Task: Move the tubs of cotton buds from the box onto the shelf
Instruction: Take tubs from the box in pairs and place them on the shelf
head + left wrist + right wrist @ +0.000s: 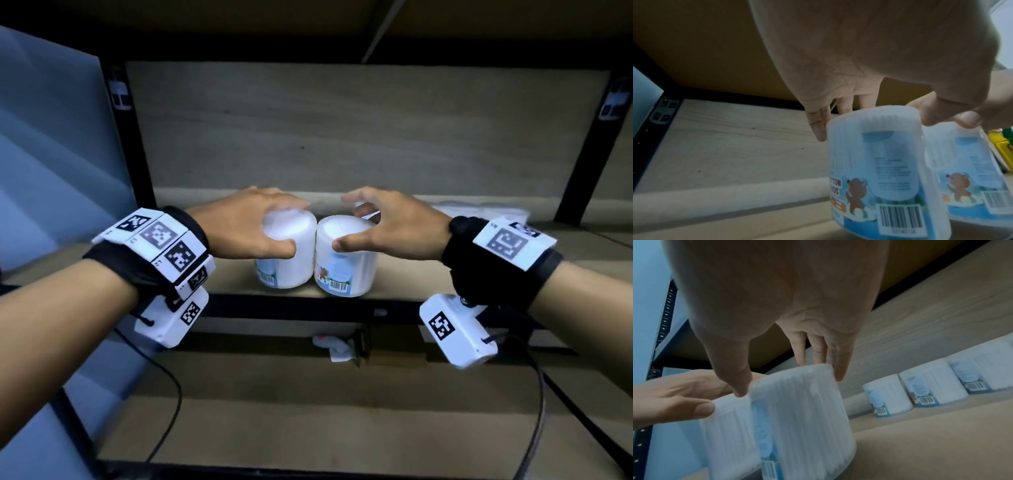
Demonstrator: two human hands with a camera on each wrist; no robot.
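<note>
- Two white tubs of cotton buds stand upright on the wooden shelf (445,281), close to its front edge, their sides touching or nearly so.
- The left hand (246,228) comes down over the left tub (287,250); its fingers (819,128) curl over the far side of the lid and the thumb sits on the near side, so the hand clasps the top of that tub.
- The right hand (387,226) hovers over the right tub (342,260), just beside the left tub; its fingers (840,368) are spread apart and reach past the far rim, with the thumb at the near edge. Whether they press on the lid cannot be told.
- Both tubs carry a blue label with a cartoon bear and a barcode, seen in the left wrist view.
- Further along the shelf from the right tub, a row of three more tubs (931,382) stands against the back panel.
- Each wrist wears a black band with white coded marker plates (161,243) and a white camera box.
- On the lower shelf under the two tubs lies a small white and pink object (329,342), too blurred to name.
</note>
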